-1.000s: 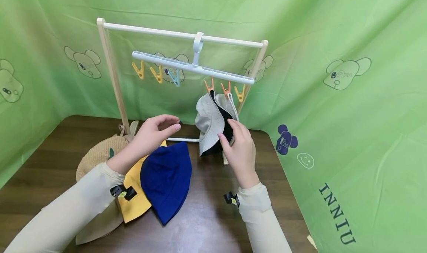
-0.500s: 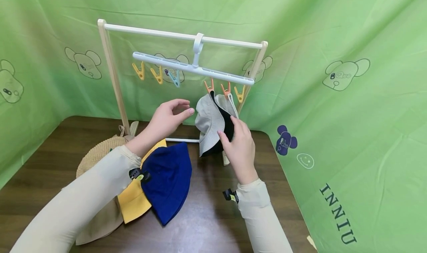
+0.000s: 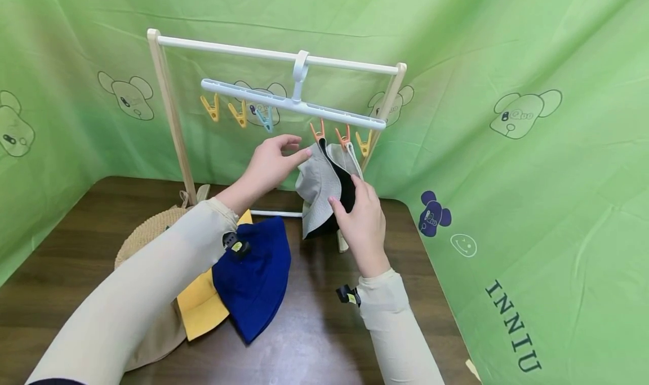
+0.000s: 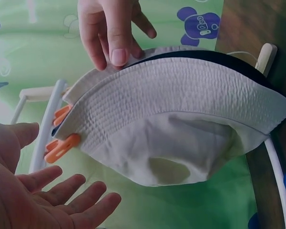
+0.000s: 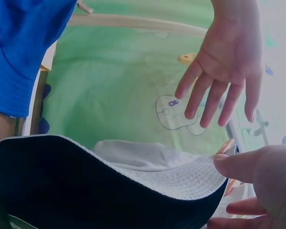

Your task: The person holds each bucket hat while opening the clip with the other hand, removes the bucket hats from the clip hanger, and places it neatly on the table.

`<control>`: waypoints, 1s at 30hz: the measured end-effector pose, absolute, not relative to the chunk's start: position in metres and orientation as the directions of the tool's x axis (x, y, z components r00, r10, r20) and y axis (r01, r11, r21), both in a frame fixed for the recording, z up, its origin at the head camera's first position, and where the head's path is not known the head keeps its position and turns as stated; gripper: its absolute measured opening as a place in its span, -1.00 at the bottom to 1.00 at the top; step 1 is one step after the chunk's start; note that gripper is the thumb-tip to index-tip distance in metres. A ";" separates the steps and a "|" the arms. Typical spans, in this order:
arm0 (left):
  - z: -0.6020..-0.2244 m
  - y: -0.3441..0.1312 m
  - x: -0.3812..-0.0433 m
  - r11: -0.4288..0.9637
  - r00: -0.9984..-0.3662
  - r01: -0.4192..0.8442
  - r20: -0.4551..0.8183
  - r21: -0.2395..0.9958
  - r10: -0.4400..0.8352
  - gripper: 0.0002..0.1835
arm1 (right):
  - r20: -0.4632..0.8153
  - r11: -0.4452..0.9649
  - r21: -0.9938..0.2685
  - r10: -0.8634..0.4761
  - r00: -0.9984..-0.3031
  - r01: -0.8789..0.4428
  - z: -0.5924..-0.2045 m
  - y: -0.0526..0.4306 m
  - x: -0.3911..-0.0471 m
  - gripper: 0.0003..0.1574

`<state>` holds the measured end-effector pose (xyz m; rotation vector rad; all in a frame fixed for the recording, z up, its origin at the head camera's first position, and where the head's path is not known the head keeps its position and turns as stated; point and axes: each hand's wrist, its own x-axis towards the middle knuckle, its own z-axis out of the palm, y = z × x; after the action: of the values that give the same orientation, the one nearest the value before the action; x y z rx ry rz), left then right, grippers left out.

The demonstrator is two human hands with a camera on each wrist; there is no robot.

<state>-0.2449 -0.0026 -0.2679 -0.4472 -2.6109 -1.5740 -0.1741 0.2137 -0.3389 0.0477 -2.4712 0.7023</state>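
A pale grey bucket hat (image 3: 318, 185) with a black inside hangs by its brim from two orange clothespins (image 3: 318, 130). My left hand (image 3: 276, 160) is just left of the hat's crown, fingers loosely extended, thumb overlapping it in the head view. In the left wrist view its palm and spread fingers (image 4: 81, 195) hold nothing. My right hand (image 3: 362, 224) is at the brim's right side with thumb and fingers apart. In the right wrist view its thumb (image 5: 240, 166) is right at the brim's edge, beside the clothespins.
The clothespins hang from a pale blue hanger (image 3: 253, 94) on a white rod (image 3: 228, 47) with wooden posts. Yellow clothespins (image 3: 238, 114) and a light blue one hang free. A blue bucket hat (image 3: 258, 283), a yellow hat (image 3: 203, 306) and a straw hat (image 3: 144, 230) lie at left.
My left hand has moved up and right, from above the blue hat to beside the hanging hat. My right hand has shifted only slightly upward along the brim.
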 end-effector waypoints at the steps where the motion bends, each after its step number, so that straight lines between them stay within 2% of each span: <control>1: -0.267 -0.001 -0.246 0.440 -0.958 0.271 0.194 0.856 0.213 -0.36 | 0.536 0.861 -0.474 0.116 -0.836 -0.184 -0.339 0.214 -0.175 -0.16; 7: -0.269 0.004 -0.255 0.454 -0.964 0.251 0.179 0.855 0.197 -0.35 | 0.535 0.859 -0.477 0.115 -0.837 -0.187 -0.343 0.211 -0.177 -0.13; 15: -0.269 0.016 -0.265 0.478 -0.965 0.254 0.187 0.841 0.183 -0.26 | 0.486 0.863 -0.490 0.153 -0.860 -0.124 -0.344 0.210 -0.184 -0.06; 30: -0.255 0.034 -0.272 0.543 -0.981 0.194 0.171 0.817 0.094 -0.17 | 0.473 0.874 -0.475 0.158 -0.867 -0.100 -0.344 0.204 -0.186 -0.06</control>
<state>-0.2723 0.0339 -0.2555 -0.2493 -2.6648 -1.4303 -0.1859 0.2037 -0.3436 -0.0418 -2.5309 0.6782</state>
